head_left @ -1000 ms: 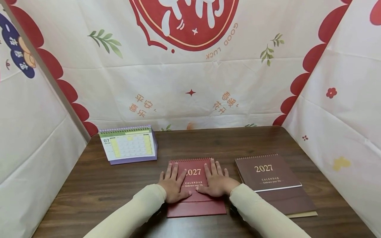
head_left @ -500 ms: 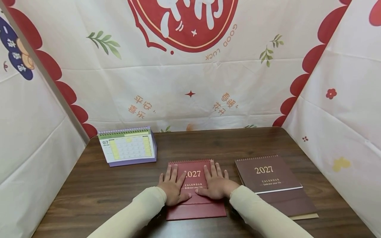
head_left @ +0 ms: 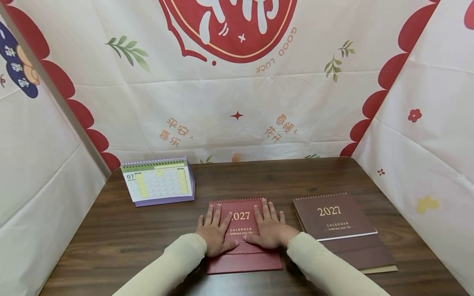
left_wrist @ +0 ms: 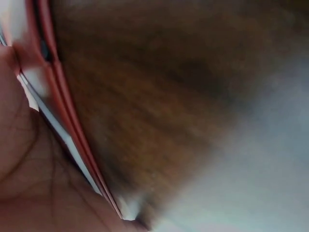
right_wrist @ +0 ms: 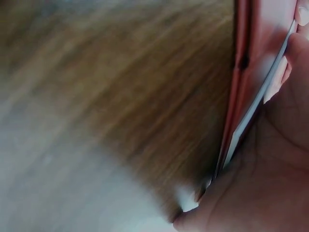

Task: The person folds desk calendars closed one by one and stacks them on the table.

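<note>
A red 2027 desk calendar (head_left: 241, 224) lies flat on the wooden table, its spiral binding at the far edge. My left hand (head_left: 214, 233) rests on its left side with fingers spread and straight. On its right side lies my right hand (head_left: 269, 228), also with straight, spread fingers. The two thumbs point toward each other over the lower part of the cover. Seen from the left wrist, the palm (left_wrist: 43, 164) presses over the edge of the red calendar (left_wrist: 72, 116). The right wrist view has the other palm (right_wrist: 270, 159) against the opposite edge.
A brown 2027 calendar (head_left: 329, 218) lies flat to the right, beside my right forearm. At the back left a purple-based desk calendar (head_left: 159, 183) stands upright, showing page 07. Printed cloth walls (head_left: 237, 98) enclose the table (head_left: 122, 238) at the back and sides.
Both hands stay in place on the red calendar. Only a slight shift of the head view shows.
</note>
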{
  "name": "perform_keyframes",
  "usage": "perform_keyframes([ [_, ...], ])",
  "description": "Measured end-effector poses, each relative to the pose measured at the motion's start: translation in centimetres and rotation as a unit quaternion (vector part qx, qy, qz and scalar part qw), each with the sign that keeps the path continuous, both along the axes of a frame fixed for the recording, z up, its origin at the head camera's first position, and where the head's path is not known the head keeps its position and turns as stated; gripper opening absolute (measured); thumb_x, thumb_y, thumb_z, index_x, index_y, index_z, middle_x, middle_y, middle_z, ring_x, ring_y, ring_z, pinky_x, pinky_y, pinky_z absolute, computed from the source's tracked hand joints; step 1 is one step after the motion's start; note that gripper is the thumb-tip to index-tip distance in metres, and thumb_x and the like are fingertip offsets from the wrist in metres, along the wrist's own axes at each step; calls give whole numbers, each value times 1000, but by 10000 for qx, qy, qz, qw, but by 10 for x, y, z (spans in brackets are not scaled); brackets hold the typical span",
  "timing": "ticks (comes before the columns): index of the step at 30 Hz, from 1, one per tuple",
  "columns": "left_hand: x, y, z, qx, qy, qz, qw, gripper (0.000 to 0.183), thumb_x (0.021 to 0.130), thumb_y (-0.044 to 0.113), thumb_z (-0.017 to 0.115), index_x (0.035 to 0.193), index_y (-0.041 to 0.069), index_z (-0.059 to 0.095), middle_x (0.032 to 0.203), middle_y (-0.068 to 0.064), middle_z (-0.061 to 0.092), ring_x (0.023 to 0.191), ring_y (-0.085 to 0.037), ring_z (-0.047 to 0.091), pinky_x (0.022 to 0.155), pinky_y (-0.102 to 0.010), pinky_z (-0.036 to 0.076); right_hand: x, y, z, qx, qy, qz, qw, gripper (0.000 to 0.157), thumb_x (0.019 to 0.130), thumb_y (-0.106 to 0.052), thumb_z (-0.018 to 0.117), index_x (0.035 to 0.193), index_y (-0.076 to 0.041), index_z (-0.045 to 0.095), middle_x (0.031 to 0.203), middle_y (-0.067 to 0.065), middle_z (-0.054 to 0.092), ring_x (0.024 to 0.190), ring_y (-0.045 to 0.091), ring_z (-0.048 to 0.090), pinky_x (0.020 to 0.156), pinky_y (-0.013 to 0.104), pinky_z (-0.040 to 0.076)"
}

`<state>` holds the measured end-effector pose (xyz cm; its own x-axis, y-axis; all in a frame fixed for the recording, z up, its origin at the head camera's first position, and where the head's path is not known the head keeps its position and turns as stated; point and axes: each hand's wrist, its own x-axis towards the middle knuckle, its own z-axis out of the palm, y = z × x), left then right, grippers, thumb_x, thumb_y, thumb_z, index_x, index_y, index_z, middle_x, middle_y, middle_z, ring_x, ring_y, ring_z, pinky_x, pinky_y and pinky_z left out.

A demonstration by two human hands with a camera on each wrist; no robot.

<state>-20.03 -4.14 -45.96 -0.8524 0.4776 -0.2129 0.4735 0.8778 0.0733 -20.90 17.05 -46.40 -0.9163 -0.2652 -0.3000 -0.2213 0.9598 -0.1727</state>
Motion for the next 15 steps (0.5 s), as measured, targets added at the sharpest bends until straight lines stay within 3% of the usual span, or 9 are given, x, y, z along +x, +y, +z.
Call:
perform_keyframes([
  [4,-3,-3,-2,190,-66,-1,9998,84,84,70,36,147,18,20,151,-21,5,136,-40,-1,102,-60,18,1,-1,2,-80,12,22,10000,104,78,-74,43,147,-5,9,150,21,-9,136,40,-4,101,64,5],
  [7,-8,-10,-2,629,-113,-38,9979,83,82,68,44,146,18,26,150,-21,9,136,-40,2,101,-60,21,0,2,4,-355,145,75,9992,102,78,-72,46,147,-6,12,151,21,-5,136,40,0,102,63,10],
  [11,-14,-23,0,1627,-29,-95,9866,74,84,56,54,140,10,38,147,-21,22,135,-42,13,102,-56,24,-2,13,11,-1236,701,-10,9899,86,83,-54,58,144,-2,26,148,23,17,134,38,19,103,55,21],
  [15,-14,-36,4,2194,117,300,9751,68,87,45,57,137,2,40,143,-21,31,132,-42,22,105,-49,22,-4,27,16,-1697,1283,-699,9746,67,86,-37,61,136,2,40,134,20,45,122,33,43,97,48,35],
])
